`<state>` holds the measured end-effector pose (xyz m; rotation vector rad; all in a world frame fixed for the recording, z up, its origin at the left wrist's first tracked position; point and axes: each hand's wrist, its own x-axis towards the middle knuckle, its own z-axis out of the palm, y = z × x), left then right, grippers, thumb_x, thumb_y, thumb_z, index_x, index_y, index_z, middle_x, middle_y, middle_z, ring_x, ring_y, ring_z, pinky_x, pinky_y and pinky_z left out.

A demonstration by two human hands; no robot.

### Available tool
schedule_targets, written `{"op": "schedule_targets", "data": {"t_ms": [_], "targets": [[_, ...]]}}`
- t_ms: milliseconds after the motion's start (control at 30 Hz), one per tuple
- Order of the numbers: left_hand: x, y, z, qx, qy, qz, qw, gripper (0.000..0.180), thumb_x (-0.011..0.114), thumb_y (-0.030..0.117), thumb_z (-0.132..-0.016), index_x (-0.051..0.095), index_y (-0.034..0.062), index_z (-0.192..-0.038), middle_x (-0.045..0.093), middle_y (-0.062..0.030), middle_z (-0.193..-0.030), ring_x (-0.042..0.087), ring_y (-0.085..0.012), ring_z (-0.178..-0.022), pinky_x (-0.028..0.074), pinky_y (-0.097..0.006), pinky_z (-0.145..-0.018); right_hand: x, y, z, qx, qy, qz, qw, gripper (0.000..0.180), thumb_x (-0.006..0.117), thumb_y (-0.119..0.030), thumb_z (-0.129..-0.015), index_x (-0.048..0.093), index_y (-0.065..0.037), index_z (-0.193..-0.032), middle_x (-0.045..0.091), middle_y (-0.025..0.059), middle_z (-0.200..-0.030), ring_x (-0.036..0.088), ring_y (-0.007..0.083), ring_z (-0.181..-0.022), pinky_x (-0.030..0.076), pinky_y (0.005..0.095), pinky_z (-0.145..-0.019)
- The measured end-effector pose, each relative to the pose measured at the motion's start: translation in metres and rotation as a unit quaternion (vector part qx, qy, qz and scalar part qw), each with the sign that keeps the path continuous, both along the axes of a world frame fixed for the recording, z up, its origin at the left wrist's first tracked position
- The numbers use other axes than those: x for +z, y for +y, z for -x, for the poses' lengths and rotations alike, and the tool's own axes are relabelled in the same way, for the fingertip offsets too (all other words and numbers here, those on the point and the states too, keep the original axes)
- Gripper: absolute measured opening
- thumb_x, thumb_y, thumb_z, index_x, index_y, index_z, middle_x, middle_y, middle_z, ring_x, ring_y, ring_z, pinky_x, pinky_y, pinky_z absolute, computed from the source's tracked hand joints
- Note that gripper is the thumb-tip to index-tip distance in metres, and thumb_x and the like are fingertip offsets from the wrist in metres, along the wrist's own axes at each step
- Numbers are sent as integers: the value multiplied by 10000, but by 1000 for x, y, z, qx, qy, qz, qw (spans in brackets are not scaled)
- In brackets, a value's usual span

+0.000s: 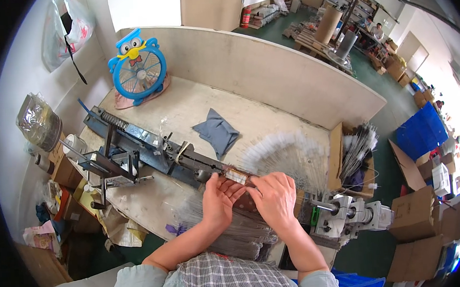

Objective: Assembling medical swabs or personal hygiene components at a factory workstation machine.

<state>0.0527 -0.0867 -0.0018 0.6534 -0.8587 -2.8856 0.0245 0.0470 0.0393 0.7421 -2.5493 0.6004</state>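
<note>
My left hand (219,201) is cupped beside the near end of a long dark metal bench fixture (189,159), palm turned up, fingers loosely curved and nothing visible in them. Across from it, my right hand (276,196) has thumb and fingers pinched together at the fixture's end; whatever they hold is too small or hidden. A pale strip-like piece (235,176) lies on the fixture between both hands. Below the hands, a thick layer of thin grey wires (246,232) spreads along the table's near side. More wires with fuzzy white ends (286,150) fan out beyond my right hand.
A grey cloth (218,132) and a blue cartoon-shaped fan (139,70) are on the table (185,101). A metal clamp-like machine (353,215) stands at right, near a carton of wires (337,155). A lever mechanism (113,166) stands at left. A low partition (267,62) borders the far side.
</note>
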Motion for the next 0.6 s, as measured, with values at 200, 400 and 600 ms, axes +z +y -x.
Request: {"op": "schedule_targets", "data": {"t_ms": [200, 400, 600], "targets": [[7, -6, -6, -30, 14, 18, 999, 495, 329, 511, -963, 503, 48, -975, 562, -97, -982, 577, -219, -919, 467, -374, -887, 2, 4, -2, 25, -20, 14, 999, 131, 683, -126, -721, 663, -94, -847, 620, 15, -789, 556, 204, -852, 404, 357, -813], [9, -5, -11, -107, 3, 106, 989, 552, 323, 482, -972, 411, 9, -1243, 509, -140, -1236, 533, -243, -1106, 426, -374, -947, 5, 20, -7, 38, -6, 81, 996, 132, 678, -122, -751, 677, -78, -875, 648, 42, -797, 588, 229, -829, 451, 349, -742], [-14, -42, -44, -153, -3, 175, 973, 399, 517, 275, -933, 496, 13, -1233, 548, -123, -1226, 565, -229, -1076, 452, -380, -898, -19, 65, -40, 30, -137, 88, 986, 133, 653, -86, -786, 671, -48, -912, 660, 103, -818, 628, 300, -705, 506, 357, -602]]}}
